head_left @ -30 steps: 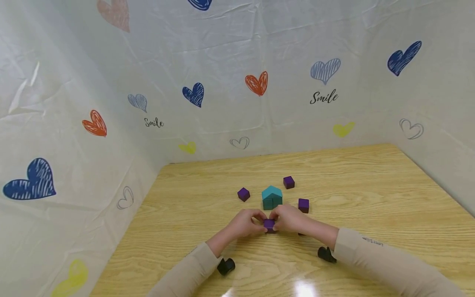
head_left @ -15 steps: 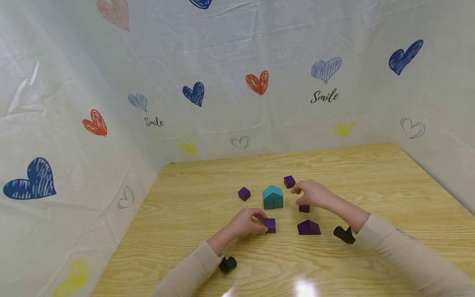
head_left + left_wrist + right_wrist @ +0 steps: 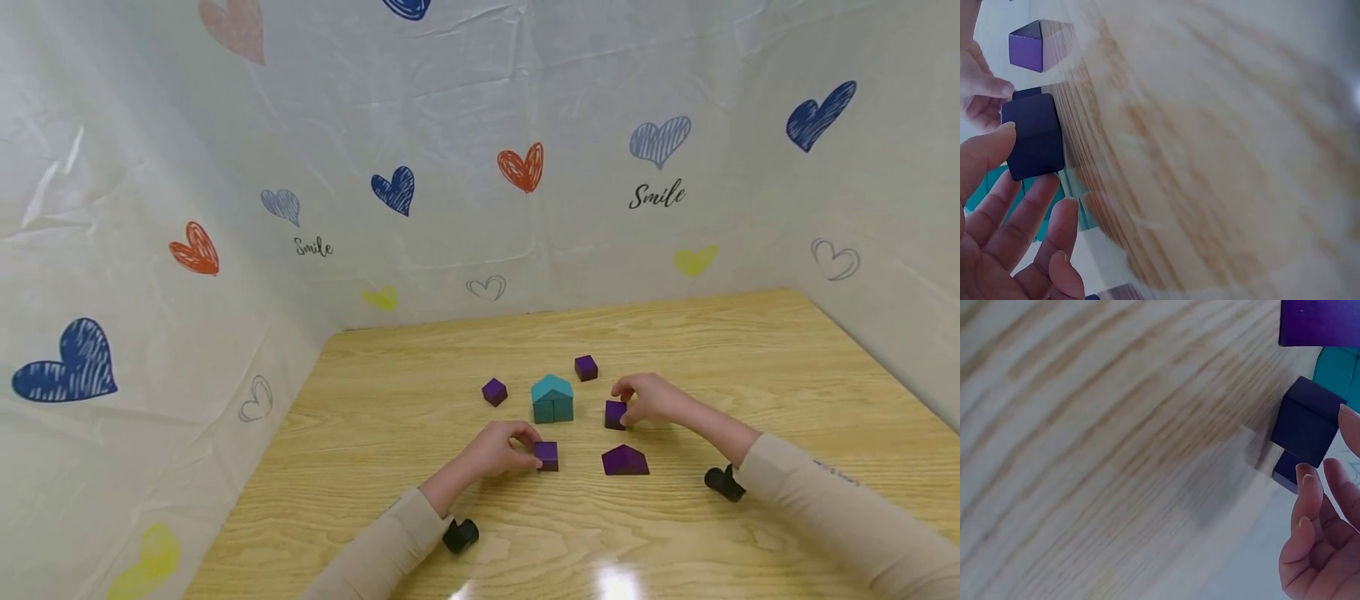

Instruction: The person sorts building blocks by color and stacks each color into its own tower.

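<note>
In the head view my left hand [image 3: 501,450] pinches a purple cube [image 3: 547,456] on the table between thumb and fingertips. The left wrist view shows the thumb on one face of this dark cube [image 3: 1035,137] and fingertips at its opposite edge. Farther right, my right hand [image 3: 651,397] has thumb and fingers around a second purple cube [image 3: 615,415]. The right wrist view has the thumb against that cube [image 3: 1310,422], with fingertips at its other side. A purple roof-shaped block [image 3: 625,460] lies between the hands, nearer the person.
Behind the cubes stands a teal house [image 3: 552,398], a roof block atop smaller teal blocks. Loose purple cubes lie to its left [image 3: 494,392] and behind it to the right [image 3: 586,367]. The wooden table [image 3: 375,417] meets a white heart-printed sheet [image 3: 450,242].
My right hand has left the left hand's cube and moved right and away to the second cube, uncovering the purple roof-shaped block. The left hand keeps its place.
</note>
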A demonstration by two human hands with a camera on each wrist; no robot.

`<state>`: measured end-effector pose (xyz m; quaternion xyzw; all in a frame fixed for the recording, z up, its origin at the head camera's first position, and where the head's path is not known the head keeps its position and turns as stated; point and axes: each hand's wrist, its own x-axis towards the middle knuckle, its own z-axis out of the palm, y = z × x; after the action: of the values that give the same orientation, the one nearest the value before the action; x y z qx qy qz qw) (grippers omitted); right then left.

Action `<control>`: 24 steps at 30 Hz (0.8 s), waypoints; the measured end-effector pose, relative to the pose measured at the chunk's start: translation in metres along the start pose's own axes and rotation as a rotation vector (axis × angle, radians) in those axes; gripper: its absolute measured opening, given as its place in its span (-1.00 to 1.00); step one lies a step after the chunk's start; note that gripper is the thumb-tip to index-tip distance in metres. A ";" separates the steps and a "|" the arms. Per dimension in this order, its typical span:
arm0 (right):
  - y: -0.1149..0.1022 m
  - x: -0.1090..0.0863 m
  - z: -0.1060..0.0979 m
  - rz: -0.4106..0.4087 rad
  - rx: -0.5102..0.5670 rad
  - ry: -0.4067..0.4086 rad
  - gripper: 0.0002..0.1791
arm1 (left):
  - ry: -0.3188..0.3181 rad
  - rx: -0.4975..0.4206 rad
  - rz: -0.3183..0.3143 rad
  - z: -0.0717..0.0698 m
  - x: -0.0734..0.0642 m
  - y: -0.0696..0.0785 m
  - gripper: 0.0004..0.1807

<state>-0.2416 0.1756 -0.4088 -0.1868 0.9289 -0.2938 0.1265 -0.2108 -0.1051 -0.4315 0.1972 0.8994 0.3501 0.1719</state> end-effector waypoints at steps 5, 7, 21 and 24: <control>0.003 0.003 0.002 0.001 -0.003 0.004 -0.65 | 0.002 0.004 0.005 0.001 0.001 -0.001 -0.76; 0.003 0.003 0.003 -0.003 -0.010 0.001 -0.67 | 0.003 0.006 0.002 0.002 0.001 -0.001 -0.76; -0.003 0.001 0.002 -0.072 -0.060 -0.011 -0.73 | 0.016 0.020 0.027 0.001 0.000 -0.002 -0.77; -0.003 0.002 0.003 -0.079 -0.077 -0.006 -0.73 | 0.018 0.021 0.024 0.001 0.000 -0.001 -0.77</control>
<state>-0.2412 0.1709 -0.4092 -0.2290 0.9310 -0.2622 0.1101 -0.2103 -0.1051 -0.4327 0.2067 0.9020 0.3446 0.1577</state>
